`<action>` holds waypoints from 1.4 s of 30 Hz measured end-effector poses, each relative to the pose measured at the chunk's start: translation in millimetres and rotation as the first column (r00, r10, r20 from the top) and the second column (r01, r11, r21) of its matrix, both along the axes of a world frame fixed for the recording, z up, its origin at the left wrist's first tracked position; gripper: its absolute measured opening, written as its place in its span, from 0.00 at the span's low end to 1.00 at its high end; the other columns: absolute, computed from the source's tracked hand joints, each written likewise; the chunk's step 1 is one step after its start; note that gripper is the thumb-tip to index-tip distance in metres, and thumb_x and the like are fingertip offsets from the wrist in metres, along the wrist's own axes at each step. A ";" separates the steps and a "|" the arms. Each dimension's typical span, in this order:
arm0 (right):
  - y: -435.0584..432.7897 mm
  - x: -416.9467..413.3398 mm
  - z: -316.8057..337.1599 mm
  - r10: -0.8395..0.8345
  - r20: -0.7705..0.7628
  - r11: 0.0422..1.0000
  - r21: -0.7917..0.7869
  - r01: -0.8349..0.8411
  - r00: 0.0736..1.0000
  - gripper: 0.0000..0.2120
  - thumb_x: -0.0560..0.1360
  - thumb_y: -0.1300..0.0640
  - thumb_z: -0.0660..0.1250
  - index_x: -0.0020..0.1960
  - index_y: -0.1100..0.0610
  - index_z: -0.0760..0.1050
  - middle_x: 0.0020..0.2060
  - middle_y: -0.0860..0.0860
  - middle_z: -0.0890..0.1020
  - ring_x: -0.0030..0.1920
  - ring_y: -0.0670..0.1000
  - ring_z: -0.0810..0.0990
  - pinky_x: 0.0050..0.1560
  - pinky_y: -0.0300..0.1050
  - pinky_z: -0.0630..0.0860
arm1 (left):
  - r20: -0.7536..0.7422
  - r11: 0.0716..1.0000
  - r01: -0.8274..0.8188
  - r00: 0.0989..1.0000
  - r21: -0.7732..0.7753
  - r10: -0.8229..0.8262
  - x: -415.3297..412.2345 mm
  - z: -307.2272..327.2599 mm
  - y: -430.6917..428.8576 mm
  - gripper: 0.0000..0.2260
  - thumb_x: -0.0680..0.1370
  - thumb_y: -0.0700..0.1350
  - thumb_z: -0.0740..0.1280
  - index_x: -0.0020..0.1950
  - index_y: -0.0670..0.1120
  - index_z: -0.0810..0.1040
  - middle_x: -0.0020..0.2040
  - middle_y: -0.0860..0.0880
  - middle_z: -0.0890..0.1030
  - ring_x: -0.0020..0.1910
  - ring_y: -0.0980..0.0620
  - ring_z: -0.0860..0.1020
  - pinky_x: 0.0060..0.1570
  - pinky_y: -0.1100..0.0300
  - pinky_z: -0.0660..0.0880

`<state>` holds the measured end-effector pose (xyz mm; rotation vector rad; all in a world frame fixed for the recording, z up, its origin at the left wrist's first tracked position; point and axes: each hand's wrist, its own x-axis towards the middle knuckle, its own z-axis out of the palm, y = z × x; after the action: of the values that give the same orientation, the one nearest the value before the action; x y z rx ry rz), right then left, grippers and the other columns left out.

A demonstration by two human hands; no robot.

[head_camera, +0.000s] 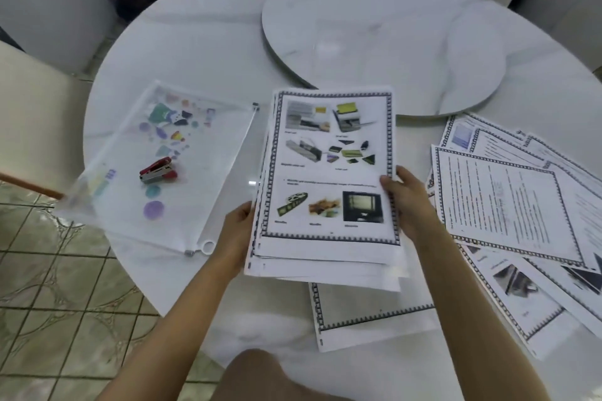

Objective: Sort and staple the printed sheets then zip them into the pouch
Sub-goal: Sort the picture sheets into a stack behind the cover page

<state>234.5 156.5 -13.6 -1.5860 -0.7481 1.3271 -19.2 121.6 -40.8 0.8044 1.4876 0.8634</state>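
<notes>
- I see both hands on one stack of printed sheets [329,172] in the middle of the frame, and it lies between them.
- My left hand [236,231] grips the stack's lower left edge, with the fingers hidden behind the paper.
- My right hand [407,202] grips the right edge a little higher up, thumb pressed on the top page and the other fingers tucked underneath.
- The top page faces me and shows small photos inside a dark patterned border. The sheets below it are fanned out unevenly at the bottom edge.
- One bordered sheet [368,312] lies flat on the table [202,52] under the stack's lower end.
- More loose sheets [508,205] are spread overlapping at the right of the frame, just beside my right hand.
- The clear pouch [156,153] with coloured prints lies flat at the left, near my left hand but apart from it. I cannot tell whether its zip is done up.
- A red stapler [158,170] rests on the pouch.
- A round turntable [384,52] sits on the table above the stack.
</notes>
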 end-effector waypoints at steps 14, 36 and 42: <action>-7.3 -9.3 -35.2 0.169 0.348 0.984 -0.120 -0.134 0.922 0.05 0.78 0.63 0.61 0.52 0.60 0.74 0.45 0.52 0.80 0.43 0.51 0.78 0.43 0.40 0.74 | -0.198 0.975 0.205 0.962 0.082 -0.185 8.2 -6.9 3.5 0.12 0.80 0.39 0.58 0.63 0.45 0.70 0.57 0.51 0.77 0.51 0.54 0.77 0.48 0.66 0.73; -22.9 48.7 -13.3 0.091 0.008 0.991 0.096 -0.092 0.996 0.07 0.79 0.59 0.60 0.51 0.53 0.77 0.39 0.48 0.86 0.41 0.49 0.85 0.42 0.46 0.82 | -0.059 0.965 0.192 0.981 0.181 -0.184 42.3 24.1 -6.6 0.08 0.79 0.46 0.60 0.57 0.50 0.74 0.51 0.52 0.81 0.48 0.55 0.81 0.45 0.63 0.78; -32.0 77.0 -10.4 0.075 -0.001 0.990 0.122 -0.074 0.997 0.08 0.79 0.61 0.60 0.53 0.53 0.76 0.38 0.45 0.85 0.39 0.47 0.84 0.38 0.42 0.81 | -0.198 0.991 0.120 0.974 0.057 -0.107 55.4 10.7 -16.8 0.12 0.80 0.45 0.59 0.62 0.47 0.72 0.57 0.48 0.77 0.50 0.50 0.78 0.47 0.60 0.75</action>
<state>311.4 124.5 -24.0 -1.4689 -0.8758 1.3131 36.1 104.8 -30.0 1.0393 1.5717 0.7699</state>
